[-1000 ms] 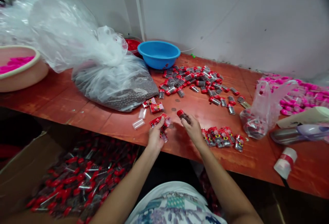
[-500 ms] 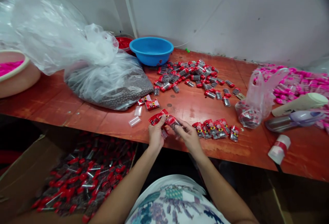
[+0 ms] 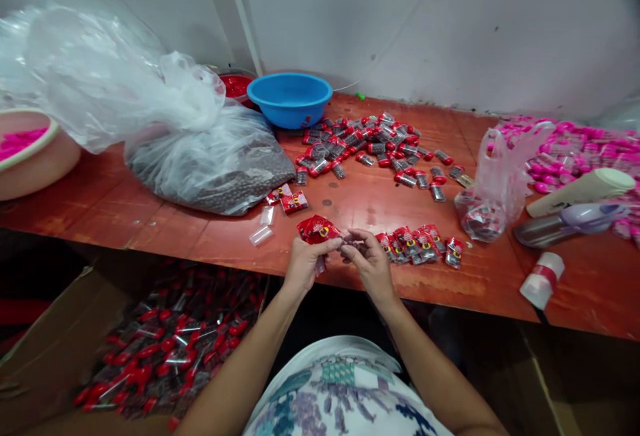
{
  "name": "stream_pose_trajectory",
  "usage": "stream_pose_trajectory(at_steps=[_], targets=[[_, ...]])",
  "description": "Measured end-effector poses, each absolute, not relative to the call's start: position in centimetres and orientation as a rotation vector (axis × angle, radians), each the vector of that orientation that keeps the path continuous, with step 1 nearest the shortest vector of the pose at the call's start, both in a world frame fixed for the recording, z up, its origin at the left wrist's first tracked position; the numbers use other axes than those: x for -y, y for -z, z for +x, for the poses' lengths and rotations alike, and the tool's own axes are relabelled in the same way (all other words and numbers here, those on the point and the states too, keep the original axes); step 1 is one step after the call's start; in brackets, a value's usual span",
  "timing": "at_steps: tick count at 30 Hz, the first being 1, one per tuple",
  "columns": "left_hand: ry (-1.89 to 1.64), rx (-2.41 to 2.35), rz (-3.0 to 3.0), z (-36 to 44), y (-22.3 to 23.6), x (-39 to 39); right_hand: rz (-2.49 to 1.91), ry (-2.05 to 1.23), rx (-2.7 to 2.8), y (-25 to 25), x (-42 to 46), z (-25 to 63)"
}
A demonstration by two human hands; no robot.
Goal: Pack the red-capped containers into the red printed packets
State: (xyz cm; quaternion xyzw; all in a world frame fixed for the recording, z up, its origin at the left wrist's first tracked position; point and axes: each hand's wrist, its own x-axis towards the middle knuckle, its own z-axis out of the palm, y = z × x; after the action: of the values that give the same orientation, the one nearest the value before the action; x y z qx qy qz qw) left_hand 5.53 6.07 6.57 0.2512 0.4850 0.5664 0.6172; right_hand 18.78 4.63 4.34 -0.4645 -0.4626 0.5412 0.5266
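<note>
My left hand [image 3: 303, 264] is closed on a bunch of red printed wrappers [image 3: 316, 229] near the front edge of the red-brown table [image 3: 150, 223]. My right hand [image 3: 369, 259] pinches a small red-capped vial [image 3: 351, 243], its end pushed into one of the wrappers between the two hands. A row of wrapped vials [image 3: 417, 245] lies just right of my right hand. Further back lies a heap of bare red-capped vials [image 3: 370, 149].
A big clear bag of dark beads [image 3: 215, 163], a blue bowl [image 3: 290, 98], a pink basin [image 3: 30, 153], a small plastic bag [image 3: 493, 189], pink vials [image 3: 575, 153] and a tape roll [image 3: 543, 281] share the table. A cardboard box of vials [image 3: 165, 349] sits below.
My right hand brought the vial from above the table to my left hand's wrappers. The two hands now meet and the vial sits in a wrapper.
</note>
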Motion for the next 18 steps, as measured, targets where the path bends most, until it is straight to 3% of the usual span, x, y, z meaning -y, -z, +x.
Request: stream_pose_trajectory(at_steps=[3,7,13,18], targets=[[-1.297,-1.108,0.581,5.4,-6.7,-6.0,-1.097,-1.288,1.128,-4.2,-4.4,19.1],[-1.283,-1.128,0.586,6.1,-6.6,-5.5,-1.158,-1.015,1.306,-4.0,-4.0,19.6],[-1.217,-1.118,0.573,6.6,-5.9,-5.1,-1.092,-1.370,0.953,-3.7,-4.3,19.5],[-1.237,-1.072,0.555,6.5,-6.3,-5.5,-1.126,-1.184,1.249,-3.7,-3.8,20.1]])
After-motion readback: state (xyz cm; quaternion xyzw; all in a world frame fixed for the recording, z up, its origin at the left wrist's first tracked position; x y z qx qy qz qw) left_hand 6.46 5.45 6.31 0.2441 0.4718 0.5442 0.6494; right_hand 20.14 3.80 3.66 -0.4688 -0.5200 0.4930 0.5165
